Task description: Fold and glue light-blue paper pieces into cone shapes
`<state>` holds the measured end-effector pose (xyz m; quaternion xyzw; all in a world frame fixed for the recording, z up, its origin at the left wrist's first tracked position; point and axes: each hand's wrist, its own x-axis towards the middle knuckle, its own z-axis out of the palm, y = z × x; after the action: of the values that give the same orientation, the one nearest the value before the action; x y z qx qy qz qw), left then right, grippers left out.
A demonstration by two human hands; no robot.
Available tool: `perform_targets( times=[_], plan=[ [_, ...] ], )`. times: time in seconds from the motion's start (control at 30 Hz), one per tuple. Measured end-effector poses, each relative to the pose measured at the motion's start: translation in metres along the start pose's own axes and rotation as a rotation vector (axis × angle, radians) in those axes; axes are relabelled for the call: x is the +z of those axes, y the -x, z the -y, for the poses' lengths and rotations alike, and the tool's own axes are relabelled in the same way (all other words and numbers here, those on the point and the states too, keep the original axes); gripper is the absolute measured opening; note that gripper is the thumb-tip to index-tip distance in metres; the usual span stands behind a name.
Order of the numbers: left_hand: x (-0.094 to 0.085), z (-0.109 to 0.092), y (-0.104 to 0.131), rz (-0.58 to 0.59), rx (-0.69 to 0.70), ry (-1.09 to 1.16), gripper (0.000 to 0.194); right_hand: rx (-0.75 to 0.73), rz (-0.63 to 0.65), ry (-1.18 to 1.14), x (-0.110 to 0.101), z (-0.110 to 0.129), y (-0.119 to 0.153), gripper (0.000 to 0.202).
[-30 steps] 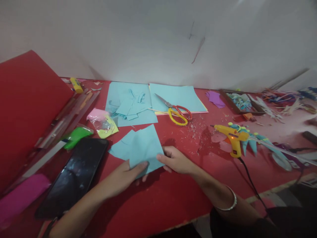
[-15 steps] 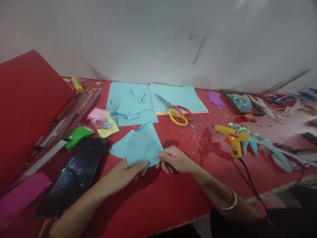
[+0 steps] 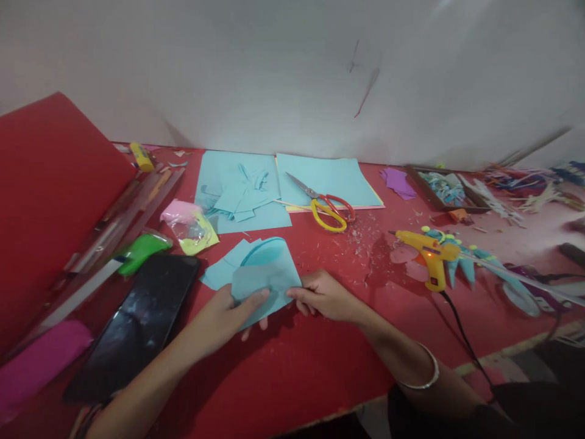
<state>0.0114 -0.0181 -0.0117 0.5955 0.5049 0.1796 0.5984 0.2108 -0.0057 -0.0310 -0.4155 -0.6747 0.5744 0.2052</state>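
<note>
A light blue sheet of paper [image 3: 265,277], curled over so its upper edge forms a rounded opening, is held between both hands above the red table. My left hand [image 3: 240,308] pinches its lower left, thumb on top and fingertips showing underneath. At the right corner my right hand [image 3: 320,296] grips the paper between thumb and fingers. Just behind the curled sheet lie more blue paper pieces [image 3: 222,268], partly covered by it. Scissors [image 3: 329,210] with one red and one yellow handle rest on a stack of blue sheets [image 3: 329,177].
A phone [image 3: 137,323] and a green-handled tool [image 3: 146,252] lie to the left. On the right, a yellow glue gun [image 3: 429,253] with a lit orange light trails a black cord. Cut blue scraps [image 3: 242,195] and a brown tray [image 3: 439,195] sit near the wall.
The blue paper has curled over toward me, its upper edge now showing a rounded opening. My left fingers have shifted underneath it; my right hand stays at the right corner.
</note>
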Motion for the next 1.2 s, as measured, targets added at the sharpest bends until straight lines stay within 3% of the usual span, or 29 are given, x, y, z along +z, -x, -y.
perform_targets(
  times=[0.2,0.27,0.4,0.47,0.57,0.67,0.77,0.87,0.97,1.2],
  plan=[
    [0.005,-0.001,0.003,-0.008,0.037,0.008,0.039,-0.068,-0.313,-0.217,0.007,0.001,-0.001,0.043],
    [0.005,0.000,0.003,-0.053,0.053,-0.011,0.033,-0.087,-0.342,-0.220,0.004,0.001,0.000,0.041],
    [-0.002,0.000,0.002,-0.229,0.045,0.002,0.037,-0.107,-0.135,-0.149,-0.005,-0.001,0.002,0.040],
    [-0.007,0.000,0.003,-0.265,0.042,0.024,0.048,-0.115,-0.027,-0.124,-0.008,-0.003,0.003,0.039],
    [-0.013,0.001,0.002,-0.304,0.101,-0.051,0.064,-0.121,0.030,-0.081,-0.010,-0.003,0.003,0.039],
    [-0.015,0.004,0.002,-0.432,0.271,-0.365,0.063,-0.154,0.030,0.066,-0.010,0.000,0.001,0.041],
    [-0.008,0.001,0.002,-0.586,0.555,-0.841,0.043,-0.229,0.061,0.279,-0.007,0.006,-0.001,0.039],
    [0.002,-0.005,0.004,-0.526,0.779,-1.141,0.019,-0.259,0.087,0.506,-0.004,0.014,-0.002,0.025],
    [0.009,-0.009,0.006,-0.408,0.819,-1.226,0.024,-0.252,0.108,0.530,-0.001,0.021,-0.001,0.017],
    [0.001,-0.015,0.008,-0.300,0.844,-1.180,0.040,-0.237,0.164,0.318,-0.003,0.036,0.007,0.038]
  ],
)
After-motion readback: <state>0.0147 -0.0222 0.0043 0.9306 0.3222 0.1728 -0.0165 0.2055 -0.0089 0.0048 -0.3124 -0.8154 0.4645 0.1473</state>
